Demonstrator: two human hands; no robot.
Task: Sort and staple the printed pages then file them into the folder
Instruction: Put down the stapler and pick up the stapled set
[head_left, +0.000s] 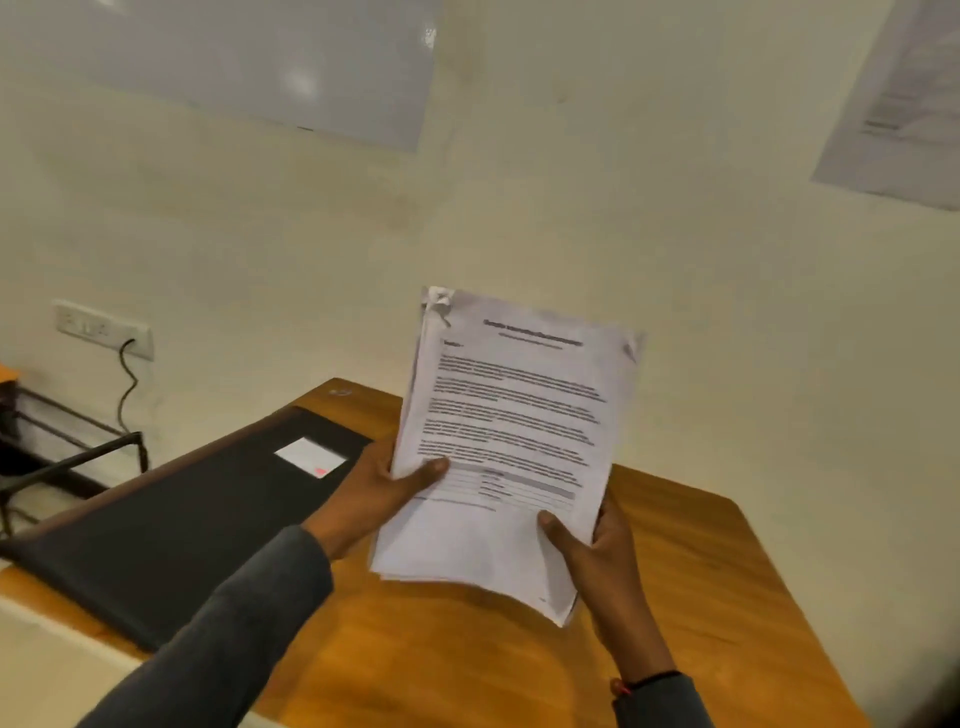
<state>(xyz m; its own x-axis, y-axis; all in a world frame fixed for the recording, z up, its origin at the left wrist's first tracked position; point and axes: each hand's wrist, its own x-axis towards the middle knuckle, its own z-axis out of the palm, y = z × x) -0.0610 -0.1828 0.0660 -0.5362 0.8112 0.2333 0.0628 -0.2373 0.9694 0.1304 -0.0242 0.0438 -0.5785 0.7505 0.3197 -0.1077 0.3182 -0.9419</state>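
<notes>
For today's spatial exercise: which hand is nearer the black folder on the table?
Left. The left hand grips the pages beside the folder; the right hand holds their opposite edge, farther away.

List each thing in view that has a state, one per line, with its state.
printed pages: held up above the wooden table, printed side toward the camera, top corners crumpled.
left hand: grips the pages' left edge, thumb on front.
right hand: grips their lower right edge.
black folder: closed, lying on the table.
wall socket: black cable plugged in.
</notes>
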